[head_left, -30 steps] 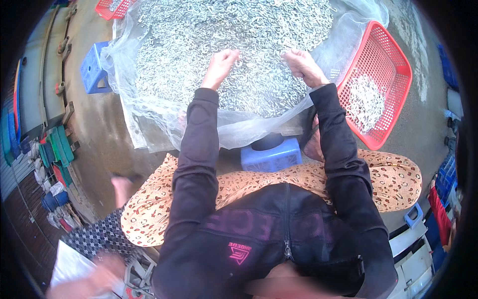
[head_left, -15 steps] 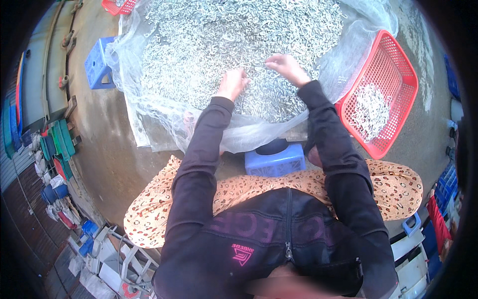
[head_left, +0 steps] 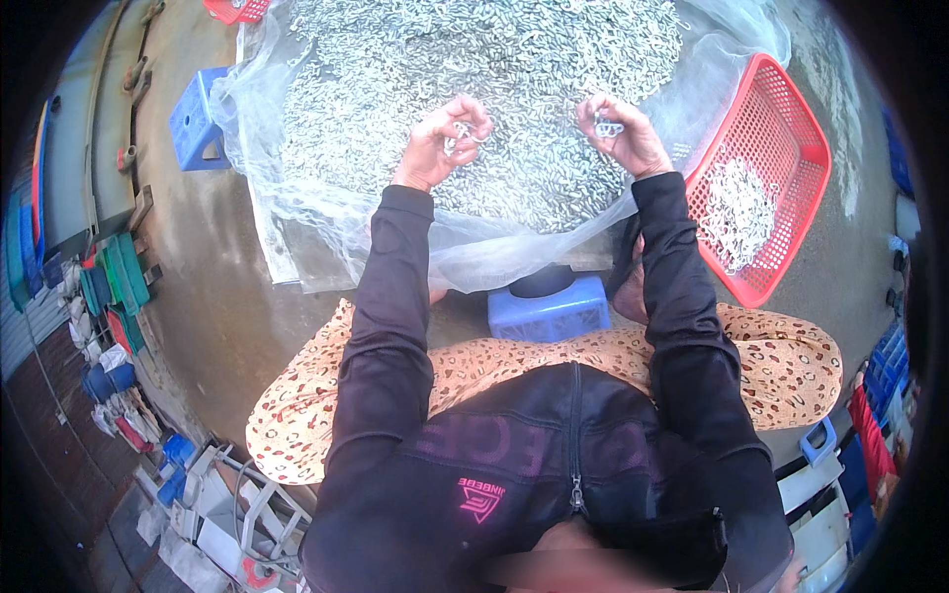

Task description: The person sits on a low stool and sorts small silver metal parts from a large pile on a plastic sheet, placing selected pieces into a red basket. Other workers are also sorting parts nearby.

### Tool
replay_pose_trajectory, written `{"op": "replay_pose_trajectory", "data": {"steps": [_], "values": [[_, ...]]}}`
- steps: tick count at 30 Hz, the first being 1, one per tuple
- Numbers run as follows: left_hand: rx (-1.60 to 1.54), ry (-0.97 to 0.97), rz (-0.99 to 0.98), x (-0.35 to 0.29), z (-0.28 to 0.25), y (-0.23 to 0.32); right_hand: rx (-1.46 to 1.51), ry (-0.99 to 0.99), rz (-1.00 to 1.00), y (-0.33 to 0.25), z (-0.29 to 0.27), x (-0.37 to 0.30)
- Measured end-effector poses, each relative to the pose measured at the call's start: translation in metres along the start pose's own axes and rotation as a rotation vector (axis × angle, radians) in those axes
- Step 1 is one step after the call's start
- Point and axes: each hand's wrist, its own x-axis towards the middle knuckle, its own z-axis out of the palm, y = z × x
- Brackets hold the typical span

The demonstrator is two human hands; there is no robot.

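Note:
A broad spread of small curled silvery pieces (head_left: 494, 59), which look like little fish, covers a pale mesh net (head_left: 326, 222). Above its near part my left hand (head_left: 431, 143) is curled, palm up, round a few of these pieces. My right hand (head_left: 633, 143), a short way to the right, pinches several between fingers and thumb. Both are raised a little over the layer and apart from each other. To the right stands a red perforated basket (head_left: 806, 163), and a heap of silvery-white pieces (head_left: 738, 215) lies in its near part.
Close in front of my legs is a low blue plastic stool (head_left: 549, 314). Another blue stool (head_left: 196, 119) props the net at the left, and a second red basket (head_left: 237, 8) shows at the far left. Assorted gear (head_left: 119, 395) lines the left edge of the concrete floor (head_left: 213, 296).
Both hands have lifted off the layer and moved apart, the left to the left, the right to the right. Silvery pieces now show in each hand.

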Motion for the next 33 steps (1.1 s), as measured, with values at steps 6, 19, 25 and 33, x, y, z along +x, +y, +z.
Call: {"op": "replay_pose_trajectory", "data": {"steps": [6, 19, 25, 33], "values": [[0.734, 0.171, -0.298, 0.010, -0.003, -0.036, -0.310, -0.155, 0.024, -0.012, -0.019, 0.010], [1.574, 0.498, -0.003, 0.014, -0.029, -0.060, -1.452, 0.275, -0.210, 0.073, -0.031, 0.037], [1.209, 0.352, -0.132, 0.012, -0.005, -0.020, -1.868, 0.155, -0.171, 0.086, -0.017, 0.035], [-0.061, 0.022, 0.145, 0.011, 0.007, 0.002, -0.978, 0.142, -0.108, 0.052, -0.027, 0.033]]}}
